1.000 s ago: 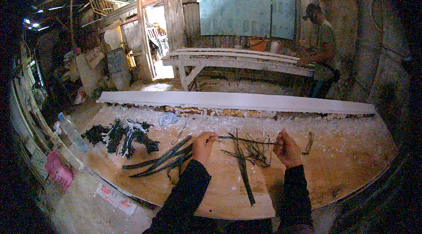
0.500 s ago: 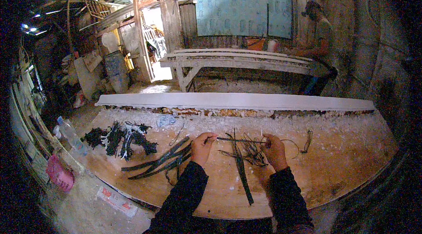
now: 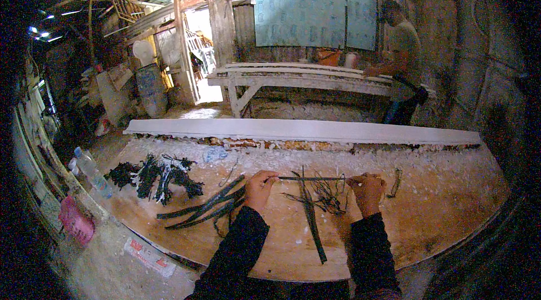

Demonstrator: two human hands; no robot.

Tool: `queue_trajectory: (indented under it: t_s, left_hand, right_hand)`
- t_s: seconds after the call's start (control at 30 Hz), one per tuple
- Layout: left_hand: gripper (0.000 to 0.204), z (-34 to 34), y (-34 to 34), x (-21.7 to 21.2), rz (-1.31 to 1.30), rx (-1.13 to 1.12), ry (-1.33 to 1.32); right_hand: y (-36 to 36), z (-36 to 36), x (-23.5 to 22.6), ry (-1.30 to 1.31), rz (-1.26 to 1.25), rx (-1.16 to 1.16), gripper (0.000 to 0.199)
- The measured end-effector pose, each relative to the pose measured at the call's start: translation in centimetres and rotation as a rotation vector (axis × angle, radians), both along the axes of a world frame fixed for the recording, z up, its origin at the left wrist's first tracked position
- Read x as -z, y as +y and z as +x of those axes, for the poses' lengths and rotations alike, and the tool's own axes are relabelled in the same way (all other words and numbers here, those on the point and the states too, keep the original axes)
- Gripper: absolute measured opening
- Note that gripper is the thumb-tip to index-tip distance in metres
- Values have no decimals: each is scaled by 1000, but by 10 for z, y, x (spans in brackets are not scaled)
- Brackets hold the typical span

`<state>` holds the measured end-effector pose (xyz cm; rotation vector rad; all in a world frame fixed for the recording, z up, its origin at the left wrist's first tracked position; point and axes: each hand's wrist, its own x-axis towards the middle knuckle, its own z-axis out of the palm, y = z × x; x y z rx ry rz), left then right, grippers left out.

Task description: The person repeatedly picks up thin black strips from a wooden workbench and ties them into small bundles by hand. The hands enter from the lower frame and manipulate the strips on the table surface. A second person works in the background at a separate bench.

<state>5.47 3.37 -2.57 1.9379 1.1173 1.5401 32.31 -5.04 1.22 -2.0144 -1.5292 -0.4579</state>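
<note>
A thin black strip (image 3: 313, 178) is stretched level between my two hands above the table. My left hand (image 3: 261, 188) pinches its left end, and my right hand (image 3: 367, 192) pinches its right end. Below the strip lies a tangle of thin dark strands (image 3: 328, 196), with a longer flat black strip (image 3: 311, 218) running toward me beside it. Several wider black strips (image 3: 197, 213) lie next to my left hand. Farther left are bunches of short black and whitish pieces (image 3: 155, 179), too tangled to tell their kind.
A long white moulded length (image 3: 304, 130) borders the far side of the wooden table (image 3: 439, 204). A clear plastic bottle (image 3: 92, 172) and a pink bag (image 3: 75, 220) are at the left. Beyond, a person (image 3: 403, 52) stands at a white-spattered bench (image 3: 293, 79).
My right hand has moved right, away from my left, so a longer stretch of the strip shows between them. The person behind leans less over the bench.
</note>
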Motion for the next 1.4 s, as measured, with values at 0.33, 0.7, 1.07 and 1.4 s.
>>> queue_trajectory:
  t_s: [0.33,0.7,1.07,1.4]
  left_hand:
    - [12,-17,14,9,54,-158,133]
    - [11,-19,14,10,139,-204,221]
    - [15,18,-14,1,-598,254,-260]
    - [19,43,-47,-10,-783,436,-129]
  right_hand:
    - [9,29,17,1148,-143,-656,27]
    - [0,26,0,1853,-25,-912,19]
    - [-2,-12,1,1740,-119,-853,15]
    - [-4,-58,13,1576,-223,-758,8]
